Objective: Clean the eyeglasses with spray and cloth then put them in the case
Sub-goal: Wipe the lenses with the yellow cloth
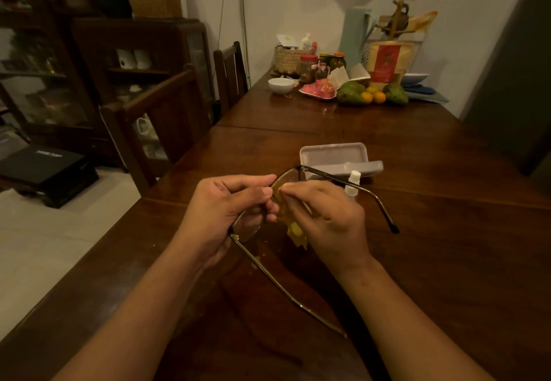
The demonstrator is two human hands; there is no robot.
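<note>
Eyeglasses (301,168) held above the wooden table (417,231), both temples unfolded. My left hand (226,204) pinches the frame beside the near lens, thumb and fingers curled round the rim. My right hand (334,216) pinches a yellow cloth (293,230) onto the far lens, fingertips pressed together. Small white spray bottle (353,182) stands just beyond my right hand. Pale glasses case (334,157) lies open behind the bottle.

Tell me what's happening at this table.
A person is cleaning thin dark-framed eyeglasses: the left hand grips the frame while the right hand pinches a yellow cloth against one lens. The small white spray bottle stands on the dark wooden table by the open pale grey case, which holds no glasses yet.
</note>
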